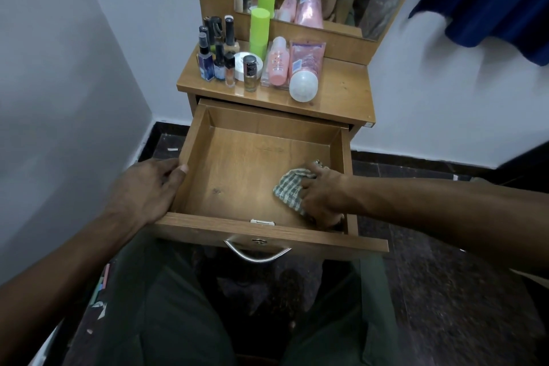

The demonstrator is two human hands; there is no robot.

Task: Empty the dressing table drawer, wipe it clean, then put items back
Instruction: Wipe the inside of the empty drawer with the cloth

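Drawer (237, 163): pulled out, interior bare. Checked cloth (289, 187): on drawer floor, near-right corner, under right hand (322, 196), fingers clamped on it. Left hand (148, 187): fingers curled over drawer's left wall.

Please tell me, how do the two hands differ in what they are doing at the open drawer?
The left hand grips the left side wall of the drawer from outside, thumb on its top edge; the right hand is inside the drawer, near its front right corner. The left hand holds no tool; the right hand presses a checked cloth onto the drawer floor. Both are bare and touch the same drawer.
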